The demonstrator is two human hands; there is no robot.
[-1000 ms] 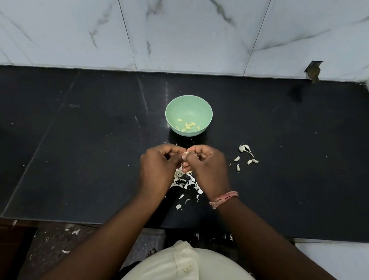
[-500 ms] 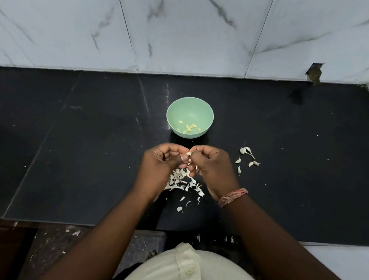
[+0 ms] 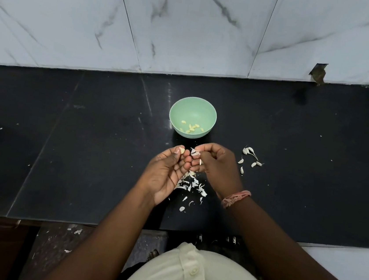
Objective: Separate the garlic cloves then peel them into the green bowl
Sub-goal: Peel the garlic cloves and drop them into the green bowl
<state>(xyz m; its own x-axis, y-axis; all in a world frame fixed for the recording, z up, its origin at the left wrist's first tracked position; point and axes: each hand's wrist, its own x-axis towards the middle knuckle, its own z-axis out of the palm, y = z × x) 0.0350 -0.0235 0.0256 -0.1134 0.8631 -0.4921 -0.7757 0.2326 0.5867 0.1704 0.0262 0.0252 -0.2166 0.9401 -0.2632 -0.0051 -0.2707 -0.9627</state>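
Nearby, unpeeled cloves, peel scraps.

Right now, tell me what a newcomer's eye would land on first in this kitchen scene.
First the two hands meeting mid-counter: the left hand pinches a garlic clove at its fingertips while the right hand pinches a scrap of papery skin. Just beyond them sits the green bowl holding a few peeled cloves. White peelings litter the black counter under the hands, and unpeeled cloves lie to the right.
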